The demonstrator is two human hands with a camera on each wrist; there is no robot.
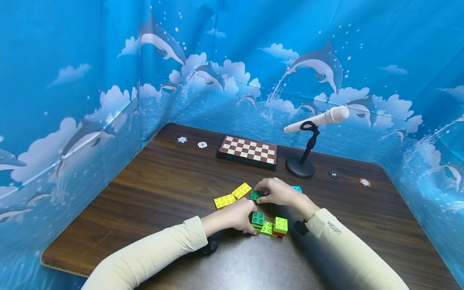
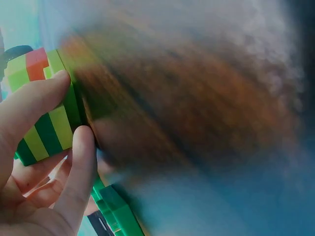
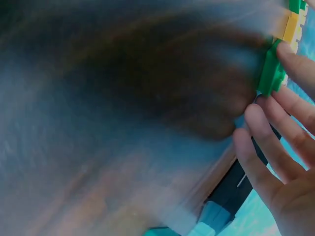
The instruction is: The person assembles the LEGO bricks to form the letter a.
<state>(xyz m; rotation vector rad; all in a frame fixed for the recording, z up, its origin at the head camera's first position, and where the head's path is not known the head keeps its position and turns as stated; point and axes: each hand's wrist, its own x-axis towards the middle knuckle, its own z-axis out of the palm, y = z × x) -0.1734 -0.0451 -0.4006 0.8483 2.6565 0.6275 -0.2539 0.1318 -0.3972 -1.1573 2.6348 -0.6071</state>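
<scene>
Toy building bricks lie on the dark wooden table. My left hand (image 1: pixel 235 215) holds the left end of a small brick build (image 1: pixel 267 228), with lime and dark green layers at that end and a lime brick over red at the other. In the left wrist view the thumb lies along one side of the build (image 2: pixel 60 125), fingers on the other. Farther back, my right hand (image 1: pixel 280 193) pinches a green brick (image 1: pixel 255 196) between thumb and fingers. The right wrist view shows this green brick (image 3: pixel 268 71) low at the table, the other fingers spread beside it.
Two yellow bricks (image 1: pixel 224 200) lie end to end left of the green brick. A turquoise brick (image 1: pixel 297 188) shows behind my right hand. Farther back are a checkered board (image 1: pixel 248 150), a white microphone (image 1: pixel 319 119) on a black stand (image 1: pixel 300 167), and several poker chips (image 1: pixel 202 145).
</scene>
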